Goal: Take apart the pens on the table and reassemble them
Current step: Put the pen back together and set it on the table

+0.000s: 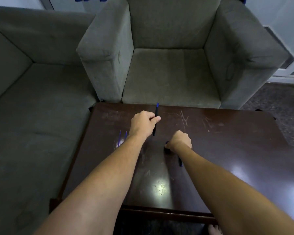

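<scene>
Armchair [173, 53] fills the far middle of my view, grey and worn, with a matching sofa [32, 82] spreading across the left. Below them I see the dark wooden table [227, 141], scratched and glossy, catching bright reflections near its front edge. Both of my bare forearms reach over it from the bottom of the frame. My left hand [142, 123] is curled closed around a black pen [156, 119], thumb pressed against the barrel; the pen stands nearly upright in the view, blue tip pointing away toward the armchair, lower end just clear of or touching the tabletop, I cannot tell which. My right hand [181, 140] is folded into a loose fist low on the table, fingertips pinching a small dark pen part [167, 149] that rests on the surface; its shape is too dark to make out. Just beside my right wrist lies a short black barrel piece [180, 161]. Left of my left forearm lie two thin blue refills [122, 138], side by side.
</scene>
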